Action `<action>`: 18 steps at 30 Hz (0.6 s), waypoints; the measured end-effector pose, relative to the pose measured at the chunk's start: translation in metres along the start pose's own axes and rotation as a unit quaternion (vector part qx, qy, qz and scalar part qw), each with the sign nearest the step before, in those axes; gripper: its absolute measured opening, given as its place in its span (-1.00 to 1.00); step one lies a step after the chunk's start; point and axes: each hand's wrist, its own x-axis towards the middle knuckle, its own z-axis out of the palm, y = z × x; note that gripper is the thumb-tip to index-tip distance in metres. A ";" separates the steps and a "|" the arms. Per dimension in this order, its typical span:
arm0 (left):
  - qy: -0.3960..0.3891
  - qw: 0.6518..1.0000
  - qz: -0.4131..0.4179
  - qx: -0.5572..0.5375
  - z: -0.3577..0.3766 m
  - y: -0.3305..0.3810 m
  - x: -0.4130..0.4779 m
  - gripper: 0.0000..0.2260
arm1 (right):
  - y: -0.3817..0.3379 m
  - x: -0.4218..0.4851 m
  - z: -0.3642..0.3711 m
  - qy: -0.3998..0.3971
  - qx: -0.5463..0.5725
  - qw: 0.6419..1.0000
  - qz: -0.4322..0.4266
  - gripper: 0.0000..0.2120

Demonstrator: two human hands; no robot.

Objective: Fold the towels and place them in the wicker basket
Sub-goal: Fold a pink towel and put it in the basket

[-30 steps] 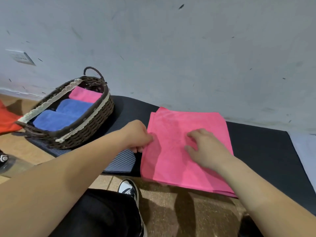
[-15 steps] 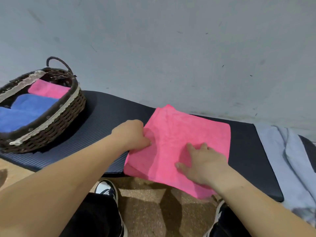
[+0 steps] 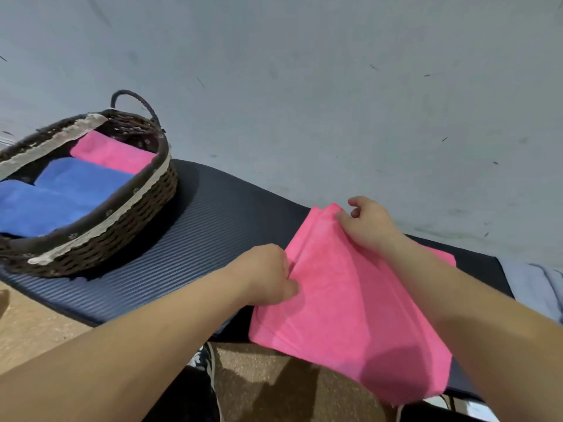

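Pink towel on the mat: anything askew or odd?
Slightly. The pink towel lies skewed on the dark mat, and its near edge overhangs the mat's front edge above the floor. The left hand and right hand pinch its left side. No spill or damage visible.

Left of pink towel [image 3: 344,300]: wicker basket [image 3: 128,226] left end cut by frame edge, blue towels [image 3: 61,196] likewise. Towel's right part hidden behind right forearm [image 3: 487,315]. Fingertips of left hand [image 3: 265,275] out of sight at towel's left edge. Right of towel: grey cloth [image 3: 536,284] cut by edge.
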 end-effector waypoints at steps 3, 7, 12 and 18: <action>-0.025 0.999 0.015 0.020 -0.009 0.000 -0.008 -0.63 | -0.003 0.020 0.006 -0.005 0.003 1.000 0.008 -0.75; -0.040 0.998 0.031 0.035 -0.013 -0.003 -0.014 -0.69 | -0.004 0.023 0.011 0.043 0.040 0.998 -0.008 -0.87; -0.058 0.997 0.014 -0.053 -0.011 -0.007 -0.022 -0.82 | -0.013 0.013 0.000 0.145 0.077 0.986 -0.041 -0.91; -0.129 0.977 -0.028 -0.169 -0.020 -0.008 -0.037 -0.82 | -0.034 0.014 -0.017 0.144 0.033 0.985 -0.089 -0.84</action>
